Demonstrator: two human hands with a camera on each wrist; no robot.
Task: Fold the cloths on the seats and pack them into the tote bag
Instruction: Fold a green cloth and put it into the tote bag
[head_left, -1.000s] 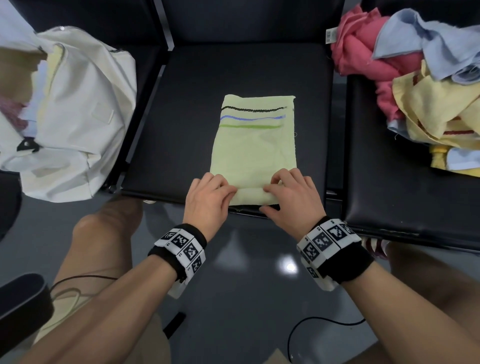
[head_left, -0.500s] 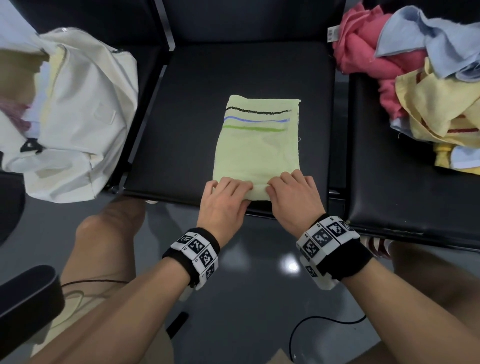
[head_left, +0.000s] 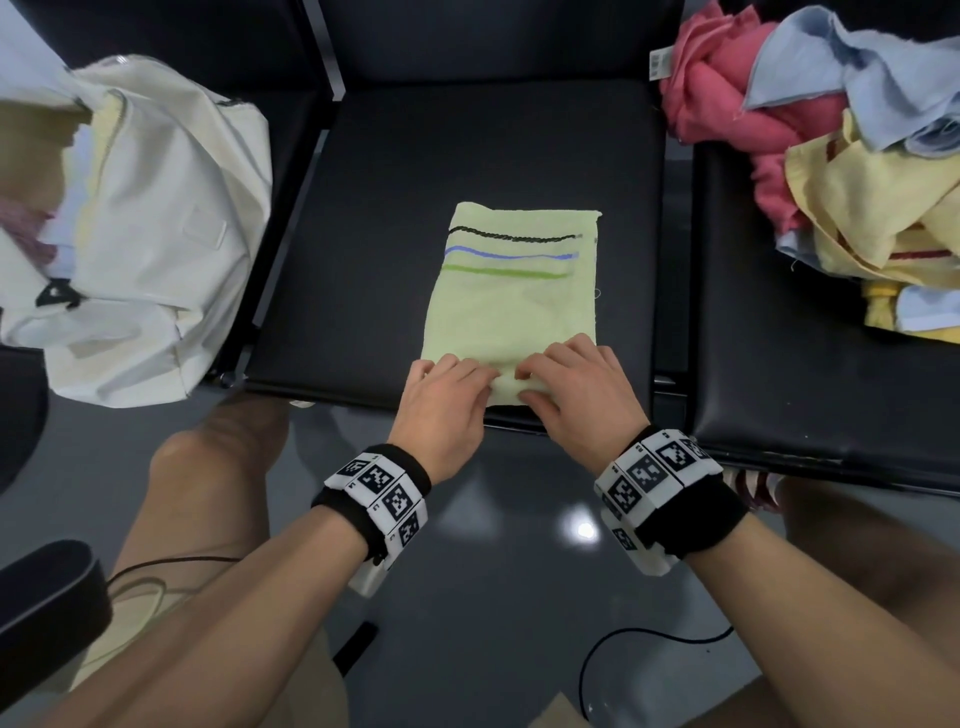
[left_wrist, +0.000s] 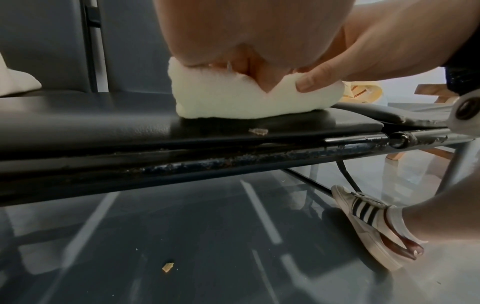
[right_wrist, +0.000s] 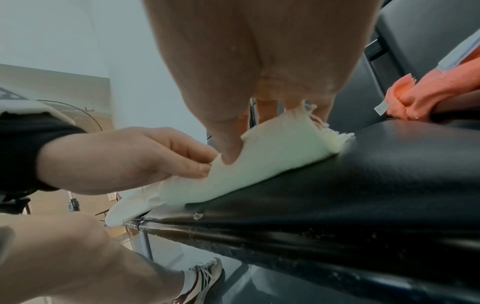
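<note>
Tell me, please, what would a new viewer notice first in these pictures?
First, the pale green cloth with three stripes lying on the middle black seat, its near edge gripped by the left hand and right hand. Next, the heap of unfolded cloths on the right seat and the cream tote bag on the left.

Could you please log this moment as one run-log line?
step: rolling near edge | left hand: grips pale green cloth | right hand: grips same | tote bag: left seat
</note>
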